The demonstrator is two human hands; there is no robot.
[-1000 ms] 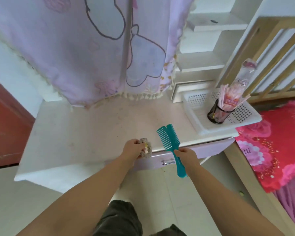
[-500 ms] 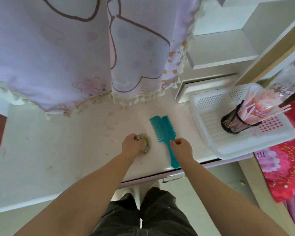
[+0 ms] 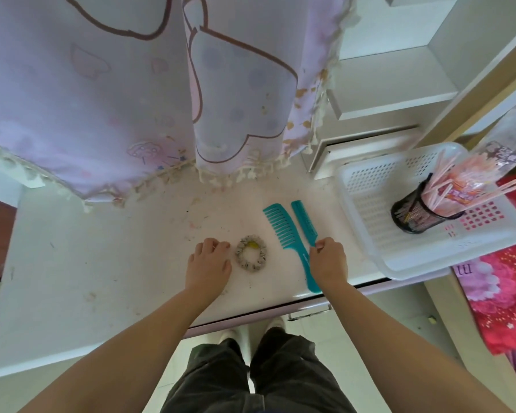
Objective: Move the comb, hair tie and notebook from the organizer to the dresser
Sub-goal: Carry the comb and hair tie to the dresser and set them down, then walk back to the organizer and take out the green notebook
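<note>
We see two teal combs: the wide-tooth comb [image 3: 289,234] and the fine-tooth comb [image 3: 305,223] lie side by side on the white bench [image 3: 102,263], long axes running from the near edge up and slightly left, teeth facing left. Our right hand [image 3: 328,260] pinches the fine comb's lower end. The hair tie [image 3: 251,256] lies flat beside our left hand [image 3: 209,263], whose curled fingers hold nothing. The white basket [image 3: 399,257] holds a black mesh cup [image 3: 414,214] of pink sticks. Lettering on the wide comb's handle is unreadable.
</note>
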